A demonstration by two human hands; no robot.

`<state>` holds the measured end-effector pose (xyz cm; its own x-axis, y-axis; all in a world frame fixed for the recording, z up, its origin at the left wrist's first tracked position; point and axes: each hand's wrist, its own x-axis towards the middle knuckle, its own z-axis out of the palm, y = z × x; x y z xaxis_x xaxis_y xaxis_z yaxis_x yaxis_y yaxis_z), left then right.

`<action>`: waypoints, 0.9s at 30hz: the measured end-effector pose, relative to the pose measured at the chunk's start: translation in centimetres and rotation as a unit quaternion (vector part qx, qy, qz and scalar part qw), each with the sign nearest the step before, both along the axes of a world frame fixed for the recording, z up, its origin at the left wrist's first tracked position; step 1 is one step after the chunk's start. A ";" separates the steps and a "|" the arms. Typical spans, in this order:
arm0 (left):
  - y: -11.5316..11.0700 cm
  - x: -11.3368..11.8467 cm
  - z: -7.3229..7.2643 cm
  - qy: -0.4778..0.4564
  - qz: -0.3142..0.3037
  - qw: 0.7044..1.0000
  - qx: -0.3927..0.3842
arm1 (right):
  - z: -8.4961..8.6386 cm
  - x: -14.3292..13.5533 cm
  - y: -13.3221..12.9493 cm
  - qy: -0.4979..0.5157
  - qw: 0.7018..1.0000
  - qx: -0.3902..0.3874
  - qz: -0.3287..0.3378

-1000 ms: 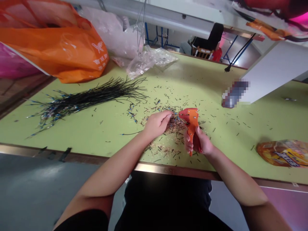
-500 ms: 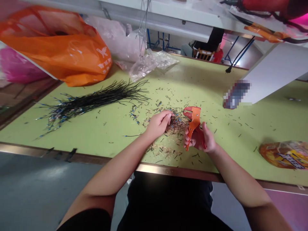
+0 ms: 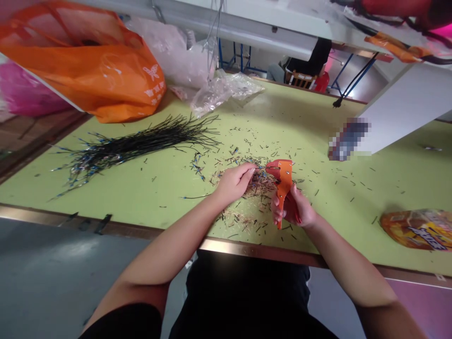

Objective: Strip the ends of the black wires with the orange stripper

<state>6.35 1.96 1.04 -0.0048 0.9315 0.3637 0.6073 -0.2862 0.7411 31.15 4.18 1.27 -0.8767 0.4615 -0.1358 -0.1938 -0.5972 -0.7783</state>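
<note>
My left hand (image 3: 236, 182) is closed in a pinch on a thin black wire (image 3: 261, 168), whose tip reaches into the jaws of an orange wire stripper (image 3: 285, 176). Wrapped round the stripper's handles is my right hand (image 3: 294, 207). The tool stands with its head away from me and its jaws facing left. Beneath both hands lies a heap of short black offcuts, coppery strands and blue bits (image 3: 259, 186). The wire's other end, blue-tipped (image 3: 196, 197), sticks out left of my left wrist. A thick bundle of black wires (image 3: 141, 142) with blue tips lies farther left.
At the back left stands an orange bag (image 3: 106, 80), with crumpled clear plastic (image 3: 226, 92) beside it. A snack packet (image 3: 416, 230) lies at the right. A white panel (image 3: 406, 106) slants over the back right. A person (image 3: 314, 59) sits beyond the table.
The stripper's jaws and handles have closed together, and the tool has turned slightly and shifted a little left. The wire's end is now between the jaws. My left hand has barely moved.
</note>
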 end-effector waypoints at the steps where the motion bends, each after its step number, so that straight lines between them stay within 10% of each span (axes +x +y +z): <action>1: 0.0 0.0 0.0 0.001 -0.001 1.000 -0.002 | 0.1 -0.1 -0.1 -0.003 1.000 0.002 -0.005; 20: -1.2 1.8 1.6 -0.205 -0.071 0.976 0.011 | 1.5 -0.8 -3.3 0.044 0.994 0.056 -0.081; 23: -0.5 -0.9 1.5 -0.236 -0.004 0.972 0.023 | 3.3 1.0 -1.8 0.069 0.973 0.062 -0.211; 27: 1.3 -6.3 1.1 -0.169 0.167 0.969 0.063 | 4.9 4.2 3.4 0.157 0.855 0.049 -0.492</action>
